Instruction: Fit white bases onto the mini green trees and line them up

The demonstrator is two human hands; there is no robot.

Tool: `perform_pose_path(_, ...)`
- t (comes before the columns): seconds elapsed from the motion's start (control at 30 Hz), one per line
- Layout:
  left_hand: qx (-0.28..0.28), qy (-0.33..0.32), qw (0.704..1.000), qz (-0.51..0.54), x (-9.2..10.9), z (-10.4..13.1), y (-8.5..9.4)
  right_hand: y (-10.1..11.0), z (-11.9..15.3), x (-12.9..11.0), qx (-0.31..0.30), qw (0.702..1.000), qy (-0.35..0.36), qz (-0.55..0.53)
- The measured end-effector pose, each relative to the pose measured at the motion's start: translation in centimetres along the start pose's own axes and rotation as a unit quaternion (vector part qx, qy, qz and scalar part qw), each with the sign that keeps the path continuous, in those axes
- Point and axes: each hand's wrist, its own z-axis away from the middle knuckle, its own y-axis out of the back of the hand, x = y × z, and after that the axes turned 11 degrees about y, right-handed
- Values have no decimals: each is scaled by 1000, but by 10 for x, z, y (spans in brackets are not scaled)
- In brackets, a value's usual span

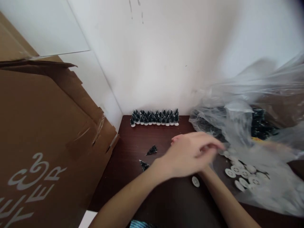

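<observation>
Lying near left grip (pixel 190 155): white disc (pixel 195 181)

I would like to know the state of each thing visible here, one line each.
Left hand: blurred, in front of the right; grip unclear.
Right hand: mostly hidden; grip unclear.
Tree row: standing upright.
Two loose trees: lying down on the table.
Single white disc: lying flat.
Disc pile: loosely heaped.
Plastic bag: crumpled, spread out.
Cardboard box: ragged-edged.
</observation>
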Motion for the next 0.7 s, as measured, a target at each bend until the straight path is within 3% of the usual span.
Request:
perform_pose_path(0.17,122,62,988,-75,-82,11,33,2,2,-5,-32,999,-8,-38)
perform_pose_path(0.3,153,107,979,-84,-118,23,47,-1,5,-10,-49,998,-34,-34)
perform_pose_path(0.37,126,135,980,-73,-123,27,53,-2,6,-12,-49,998,-27,-31)
perform_pose_path(0.57,-57,216,968,-112,-132,42,74,1,6,-15,-28,998,24,56)
perform_pose_path(0.7,-83,230,959,-141,-141,47,77,4,9,-18,10,997,29,77)
